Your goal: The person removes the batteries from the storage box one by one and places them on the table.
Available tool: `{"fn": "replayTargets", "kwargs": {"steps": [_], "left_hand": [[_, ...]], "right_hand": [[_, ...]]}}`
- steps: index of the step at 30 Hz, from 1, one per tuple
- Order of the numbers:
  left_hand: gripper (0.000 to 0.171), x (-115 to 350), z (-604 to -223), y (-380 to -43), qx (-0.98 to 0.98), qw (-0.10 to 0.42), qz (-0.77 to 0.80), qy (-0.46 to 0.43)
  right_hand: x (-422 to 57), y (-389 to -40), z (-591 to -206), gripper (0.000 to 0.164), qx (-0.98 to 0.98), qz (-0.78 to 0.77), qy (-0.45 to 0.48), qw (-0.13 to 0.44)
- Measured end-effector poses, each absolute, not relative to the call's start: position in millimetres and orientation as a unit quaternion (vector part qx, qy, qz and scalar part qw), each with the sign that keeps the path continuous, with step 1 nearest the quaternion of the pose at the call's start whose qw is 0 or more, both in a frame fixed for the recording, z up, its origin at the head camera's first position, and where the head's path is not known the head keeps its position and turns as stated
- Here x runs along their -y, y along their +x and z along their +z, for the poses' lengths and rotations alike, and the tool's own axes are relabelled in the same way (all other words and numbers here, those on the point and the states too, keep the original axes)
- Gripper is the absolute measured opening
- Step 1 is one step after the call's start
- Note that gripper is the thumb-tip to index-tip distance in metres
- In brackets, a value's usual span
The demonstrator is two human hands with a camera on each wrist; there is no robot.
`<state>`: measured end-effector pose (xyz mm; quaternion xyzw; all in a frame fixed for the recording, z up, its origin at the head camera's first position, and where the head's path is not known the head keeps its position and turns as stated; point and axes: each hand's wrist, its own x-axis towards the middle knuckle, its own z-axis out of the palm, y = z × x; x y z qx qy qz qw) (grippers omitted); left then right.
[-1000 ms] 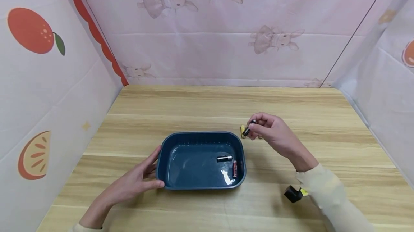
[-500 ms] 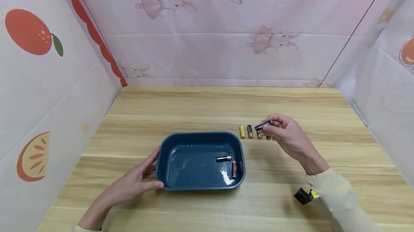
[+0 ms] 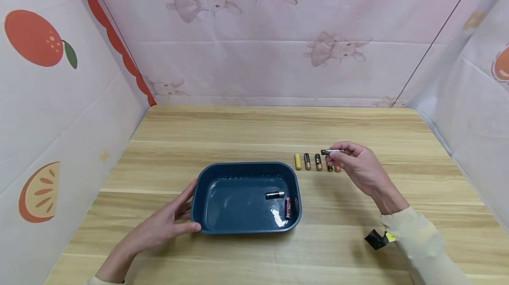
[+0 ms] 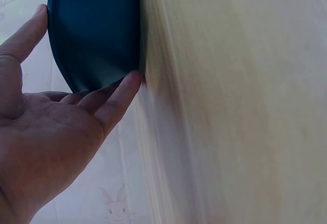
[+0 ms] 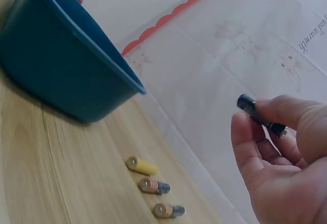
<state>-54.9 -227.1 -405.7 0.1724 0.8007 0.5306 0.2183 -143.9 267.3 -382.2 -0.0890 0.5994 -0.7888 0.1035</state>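
My right hand (image 3: 359, 168) pinches a dark battery (image 3: 332, 151) between thumb and fingers, above the table just behind a row of batteries. In the right wrist view this battery (image 5: 248, 104) lies slantwise in the fingertips. The row has a yellow battery (image 3: 298, 161) at its left end, black-and-copper batteries (image 3: 318, 161) beside it, and an orange-ended battery (image 3: 337, 168) partly hidden under my hand. My left hand (image 3: 169, 223) rests against the left end of a dark blue basin (image 3: 246, 233), thumb and fingers spread along it. Inside lie a black-and-silver battery (image 3: 275, 195) and a red battery (image 3: 288, 208).
The wooden table (image 3: 222, 130) is bounded by a pink rabbit-print curtain (image 3: 254, 73) behind and pale fruit-print sheets (image 3: 79, 121) at the sides. A small black thing with a yellow patch (image 3: 375, 239) shows at my right sleeve (image 3: 417, 232).
My right hand has moved to the right with the dark battery, uncovering more of the row. The battery has turned to lie nearly level. My left hand and the basin stay put.
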Motion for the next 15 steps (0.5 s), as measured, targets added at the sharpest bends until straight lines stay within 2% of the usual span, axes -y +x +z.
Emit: {"fn": "replayTargets", "kwargs": {"steps": [15], "left_hand": [[0.100,227,-406,-56,-0.803,0.222,0.527,0.169]], "right_hand": [[-292,-147,-409,0.006,-0.527,-0.850,-0.010,0.016]]}}
